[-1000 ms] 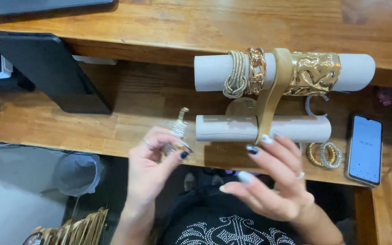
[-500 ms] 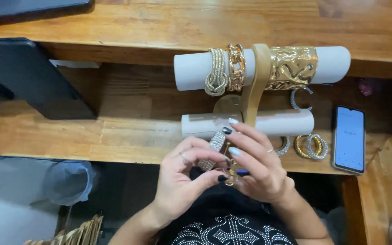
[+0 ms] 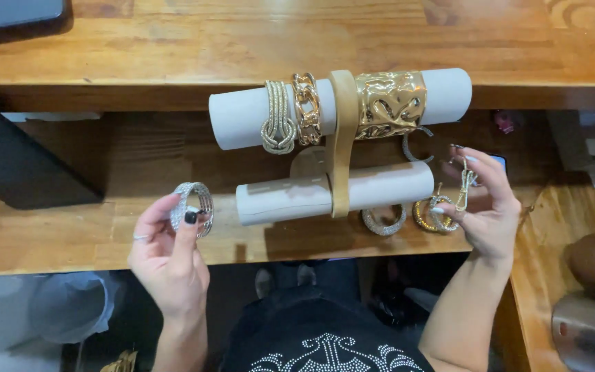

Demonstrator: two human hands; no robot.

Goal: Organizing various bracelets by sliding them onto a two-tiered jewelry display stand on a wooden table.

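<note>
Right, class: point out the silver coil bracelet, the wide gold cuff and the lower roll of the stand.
Silver coil bracelet (image 3: 194,207), head view: on its coils, above the left thumb.
Wide gold cuff (image 3: 390,103), head view: middle of its hammered face.
Lower roll (image 3: 277,201), head view: bare left half.

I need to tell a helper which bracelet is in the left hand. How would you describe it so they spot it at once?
Start at the two-roll bracelet stand on the wooden desk. Left of its lower roll, the left hand pinches a silver sparkly coil bracelet. Unlike the gold pieces on the upper roll, it is silver and off the stand.
</note>
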